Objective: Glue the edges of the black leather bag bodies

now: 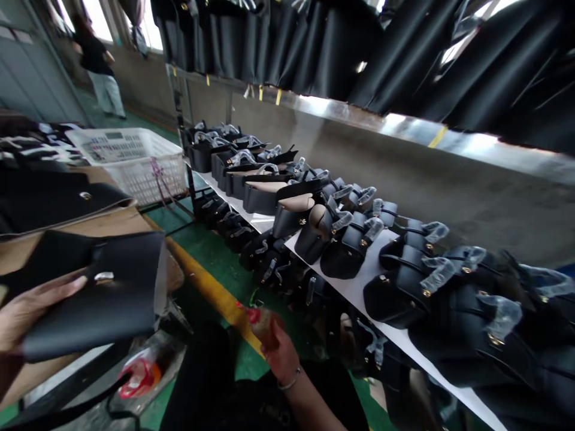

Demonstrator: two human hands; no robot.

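Note:
My left hand grips a black handbag at its left side, the fingers lying across its face near a small metal clasp. The bag is tilted over the edge of a cardboard-covered table. Low in the middle, my right hand is closed around a small squeeze bottle with a red cap and nozzle pointing up and left. The bottle is slightly blurred and stands apart from the bag. Another black bag piece with a clasp lies on the table behind.
A long rack shelf on the right carries rows of black bags with plastic-wrapped handles. More black bags hang overhead. A white plastic basket stands beyond the table. Far left, a person stands near the windows. A yellow line crosses the green floor.

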